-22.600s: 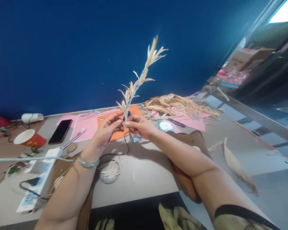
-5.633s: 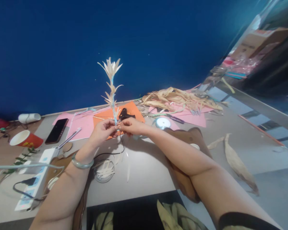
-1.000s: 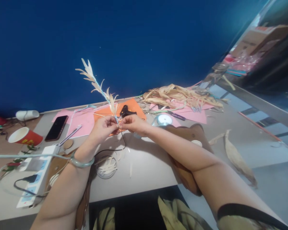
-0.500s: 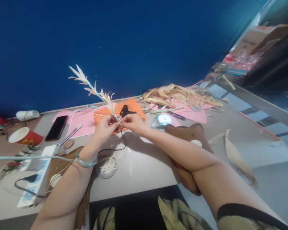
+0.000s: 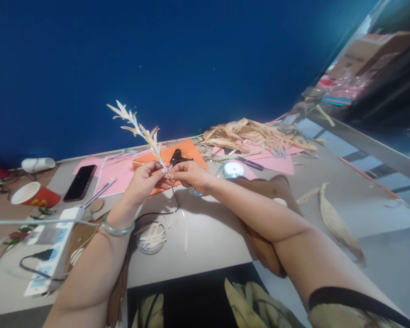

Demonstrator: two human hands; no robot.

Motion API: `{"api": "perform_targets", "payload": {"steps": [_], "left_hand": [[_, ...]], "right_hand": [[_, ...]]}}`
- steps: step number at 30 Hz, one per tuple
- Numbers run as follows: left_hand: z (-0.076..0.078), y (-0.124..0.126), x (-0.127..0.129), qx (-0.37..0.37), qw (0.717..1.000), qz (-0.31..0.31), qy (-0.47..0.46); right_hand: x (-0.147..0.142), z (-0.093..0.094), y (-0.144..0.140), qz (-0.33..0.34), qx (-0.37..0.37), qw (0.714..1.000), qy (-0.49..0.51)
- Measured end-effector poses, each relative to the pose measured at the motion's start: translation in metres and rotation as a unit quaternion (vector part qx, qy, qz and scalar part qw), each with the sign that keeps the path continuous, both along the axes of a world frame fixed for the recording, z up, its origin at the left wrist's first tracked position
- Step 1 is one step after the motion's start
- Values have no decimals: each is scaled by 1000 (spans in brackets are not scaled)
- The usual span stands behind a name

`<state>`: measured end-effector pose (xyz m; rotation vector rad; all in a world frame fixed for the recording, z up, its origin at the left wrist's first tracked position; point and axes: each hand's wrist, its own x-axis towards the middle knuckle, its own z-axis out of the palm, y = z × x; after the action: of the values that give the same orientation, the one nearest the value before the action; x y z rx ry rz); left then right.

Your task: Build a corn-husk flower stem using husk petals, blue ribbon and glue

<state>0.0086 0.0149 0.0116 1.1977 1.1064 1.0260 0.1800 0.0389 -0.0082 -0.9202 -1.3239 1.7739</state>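
A stem with pale, straw-coloured leaves and a light blue wrapping slants up to the left from between my hands. Its lower end is pinched by my left hand, fingers closed, a jade-green bangle on the wrist. Close against it, my right hand pinches at the same bottom end with thumb and forefinger. What exactly lies between those fingertips is too small to make out. Just behind the hands a black glue gun or similar tool rests on an orange sheet; a dark cord runs below the hands.
Dried husks are heaped at the back right, near a roll of ribbon. A phone, a red paper cup and a white power strip stand left. A round dish holds pale strips.
The leafy stem's tip has dropped and shifted right, so the stem looks shorter. My left hand has turned slightly, its wrist moving a little left. The right hand stays near the same spot.
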Motion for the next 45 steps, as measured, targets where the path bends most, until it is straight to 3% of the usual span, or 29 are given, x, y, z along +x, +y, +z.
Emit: {"api": "perform_targets", "payload": {"steps": [5,12,15,21,25,29,37,45], "left_hand": [[-1,-1,4,55,998,26,20],[-6,0,7,158,978,107,90],[-13,1,9,169,978,108,59],[-17,3,11,112,990,56,-68],[-7,3,8,39,991,40,-120],[3,0,6,-29,993,13,-112],[3,-5,9,-14,993,24,-112],[7,-3,-3,-27,995,-33,-95]], "right_hand": [[-1,-3,0,-5,29,999,-12],[-4,-5,-5,-39,108,993,-27],[-6,-5,-8,-54,130,989,-33],[-4,-7,-7,-46,132,990,-32],[-1,-6,-6,-5,91,996,-19],[0,-4,-7,36,45,998,9],[0,-3,-5,64,13,998,25],[4,-3,1,100,-35,993,59]]}}
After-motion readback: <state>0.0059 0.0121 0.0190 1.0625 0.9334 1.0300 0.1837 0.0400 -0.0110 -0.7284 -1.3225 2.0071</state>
